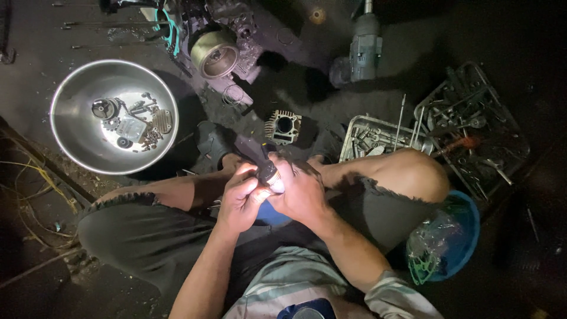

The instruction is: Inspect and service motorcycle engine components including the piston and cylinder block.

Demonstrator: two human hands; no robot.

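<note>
Both hands, left hand [241, 198] and right hand [299, 192], were clamped together on a small dark metal part [269, 173]. Stripped components lay in the round steel bowl [71, 127]; the finned grey cylinder block [283, 126] sat apart, unfitted.

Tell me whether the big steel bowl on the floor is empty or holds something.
Not empty. The steel bowl stands upright on the floor and holds loose engine parts: a gear, a round piece, a flat plate and small bolts.

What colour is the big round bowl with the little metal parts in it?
Shiny silver, like bare steel. The bowl shows best in the head view, at the upper left on the floor.
</note>
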